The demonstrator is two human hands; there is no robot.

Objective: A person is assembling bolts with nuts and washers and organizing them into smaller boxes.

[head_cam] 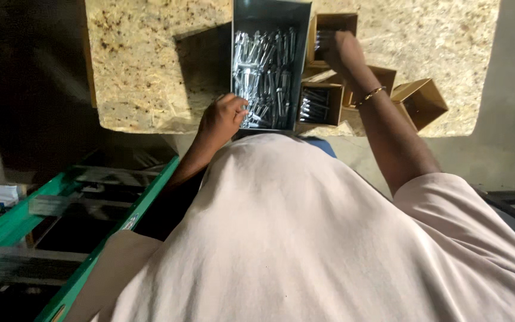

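Note:
A grey metal bin (243, 18) on a chipboard table holds several shiny metal bolts (264, 71). My left hand (223, 117) rests at the bin's near left corner with its fingers curled on bolts there. My right hand (340, 49) reaches over a small open cardboard box (331, 22) to the right of the bin; whether it holds anything is hidden. Another small box (320, 105), nearer to me, is partly filled with bolts.
More open cardboard boxes (421, 101) stand at the right on the chipboard table (150, 59). A green metal frame (61, 203) lies at the lower left. My pale shirt (305, 238) fills the lower view.

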